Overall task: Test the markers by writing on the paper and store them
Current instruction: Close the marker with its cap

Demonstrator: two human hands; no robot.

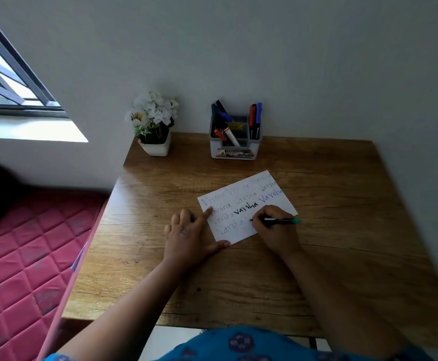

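The risk here lay with the white sheet of paper (247, 207) itself. It lay loose and skewed on the brown wood-grain bench (316, 256), so a hard stroke could drag it sideways and smear ink that had not yet dried, should the steadying hand let go. The writing hand also rested over the lower lines, and its heel could smudge them. A cap left off too long would likely dry the tip before storage.

The right hand (272, 227) was clenched around a slim black marker with a teal end (281, 220), tip set on the paper's lower part and the barrel pointing away to the right. The left hand (186, 235) lay at the paper's left edge, forefinger and thumb stretched out and pressing that edge down; its other fingers were curled, and a small dark thing showed among them, perhaps the cap, though I could not tell.

The paper already carried several rows of one word in faint, black and blue inks. Beyond the paper, against the wall, stood the white and grey plastic organiser (234, 142) with other markers upright in it. Left of that organiser stood a white pot of white artificial flowers (154, 123).
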